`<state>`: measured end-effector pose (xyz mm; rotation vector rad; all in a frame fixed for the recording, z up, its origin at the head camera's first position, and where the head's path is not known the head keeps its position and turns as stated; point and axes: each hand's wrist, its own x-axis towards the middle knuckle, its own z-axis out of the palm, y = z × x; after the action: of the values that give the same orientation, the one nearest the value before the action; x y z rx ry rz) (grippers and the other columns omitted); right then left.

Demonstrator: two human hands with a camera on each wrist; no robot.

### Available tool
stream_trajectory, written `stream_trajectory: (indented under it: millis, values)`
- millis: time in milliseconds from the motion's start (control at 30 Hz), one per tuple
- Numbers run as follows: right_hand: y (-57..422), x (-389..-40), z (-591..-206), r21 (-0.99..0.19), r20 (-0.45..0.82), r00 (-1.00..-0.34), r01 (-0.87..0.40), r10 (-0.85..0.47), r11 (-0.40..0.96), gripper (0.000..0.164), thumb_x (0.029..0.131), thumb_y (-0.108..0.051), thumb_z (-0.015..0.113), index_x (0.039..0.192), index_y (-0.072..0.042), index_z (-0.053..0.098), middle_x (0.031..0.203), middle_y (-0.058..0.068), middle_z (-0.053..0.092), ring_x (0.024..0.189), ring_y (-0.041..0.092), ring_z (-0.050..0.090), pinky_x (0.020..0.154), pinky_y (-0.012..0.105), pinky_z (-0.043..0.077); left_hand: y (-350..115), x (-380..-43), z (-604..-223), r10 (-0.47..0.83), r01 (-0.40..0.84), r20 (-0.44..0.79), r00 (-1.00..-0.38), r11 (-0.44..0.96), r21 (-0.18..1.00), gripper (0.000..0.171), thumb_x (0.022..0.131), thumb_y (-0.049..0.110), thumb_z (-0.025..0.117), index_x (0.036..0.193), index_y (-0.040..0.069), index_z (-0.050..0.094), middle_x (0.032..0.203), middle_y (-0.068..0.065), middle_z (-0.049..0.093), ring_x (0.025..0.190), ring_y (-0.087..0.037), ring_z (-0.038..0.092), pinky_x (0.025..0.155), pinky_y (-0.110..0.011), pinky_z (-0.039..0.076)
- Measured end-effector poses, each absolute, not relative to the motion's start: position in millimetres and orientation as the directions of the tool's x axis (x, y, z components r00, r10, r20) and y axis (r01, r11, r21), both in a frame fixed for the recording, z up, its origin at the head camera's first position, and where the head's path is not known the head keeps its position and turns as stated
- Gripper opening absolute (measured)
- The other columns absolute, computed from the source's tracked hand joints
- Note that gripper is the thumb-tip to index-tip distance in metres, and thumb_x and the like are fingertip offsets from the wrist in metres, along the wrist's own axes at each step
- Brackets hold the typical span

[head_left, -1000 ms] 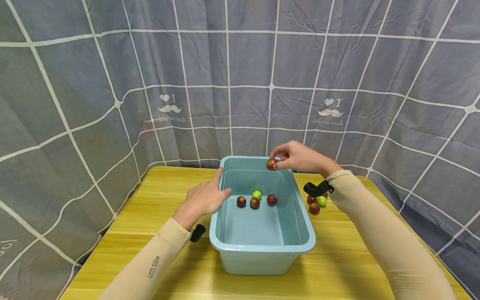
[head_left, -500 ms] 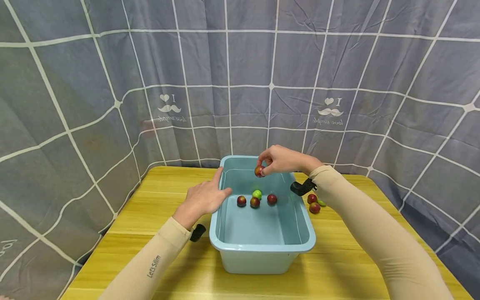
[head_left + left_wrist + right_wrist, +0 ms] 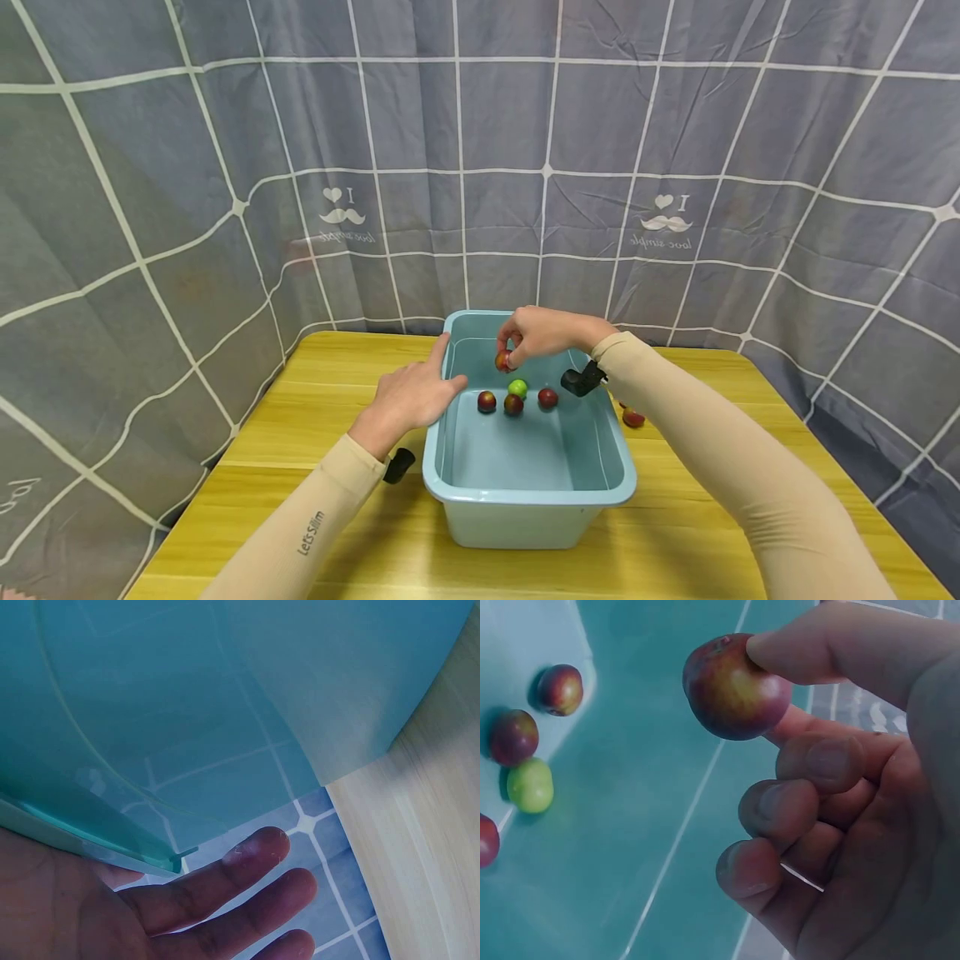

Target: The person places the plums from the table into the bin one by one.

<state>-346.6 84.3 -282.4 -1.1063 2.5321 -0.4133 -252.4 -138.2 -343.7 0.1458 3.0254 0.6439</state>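
1. With right hand (image 3: 551, 332), pinching dark red fruit (image 3: 735, 686) by fingertips over tub (image 3: 528, 497), just below head-view centre; presumably holding lightly for control.
2. With left hand (image 3: 411, 396), resting uncurled at tub's left rim; apparently steadying.
3. At lower centre, walling in green fruit (image 3: 517, 388) and three red fruits (image 3: 513, 405); presumably preventing rolling.

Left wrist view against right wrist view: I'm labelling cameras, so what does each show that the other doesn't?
Only the left wrist view shows the left hand and wooden table. Only the right wrist view shows the right hand pinching a dark red fruit, plus three reddish fruits and a green fruit. Both show the blue basin and gridded curtain.
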Motion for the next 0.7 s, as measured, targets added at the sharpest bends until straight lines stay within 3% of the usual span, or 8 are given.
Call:
stream_trajectory:
  millis: [333, 533, 700]
  values:
    - [68, -347, -297, -0.377, -0.255, -0.593, -0.666, -0.763, 0.644, 0.012, 0.088, -0.017, 0.069, 0.099, -0.016, 0.075, 0.059, -0.004, 0.050, 0.052, 0.008, 0.041, 0.056, 0.025, 0.037, -138, -253, -343, 0.103, 0.085, -0.026, -0.994, 0.917, 0.389, 0.083, 0.096, 0.057, 0.042, 0.164, 0.027, 0.004, 0.075, -0.004, 0.061, 0.067, -0.022, 0.059, 0.058, -0.037, 0.042]
    - [63, -347, -302, -0.382, -0.283, -0.592, -0.652, -0.755, 0.655, 0.022, 0.088, -0.017, 0.069, 0.109, -0.014, 0.075, 0.067, -0.004, 0.055, 0.058, 0.009, 0.045, 0.060, 0.025, 0.039, -138, -253, -343, 0.107, 0.088, -0.025, -0.994, 0.917, 0.389, 0.083, 0.097, 0.057, 0.042, 0.164, 0.027, 0.004, 0.073, -0.005, 0.060, 0.065, -0.022, 0.058, 0.056, -0.037, 0.042]
    - [66, -347, -300, -0.384, -0.276, -0.598, -0.649, -0.753, 0.656, 0.029, 0.088, -0.016, 0.068, 0.115, -0.012, 0.074, 0.060, -0.004, 0.046, 0.055, 0.010, 0.039, 0.061, 0.026, 0.039, -138, -253, -343, 0.107, 0.089, -0.025, -0.994, 0.916, 0.391, 0.083, 0.097, 0.057, 0.043, 0.164, 0.026, 0.003, 0.075, -0.004, 0.061, 0.066, -0.022, 0.059, 0.057, -0.037, 0.042]
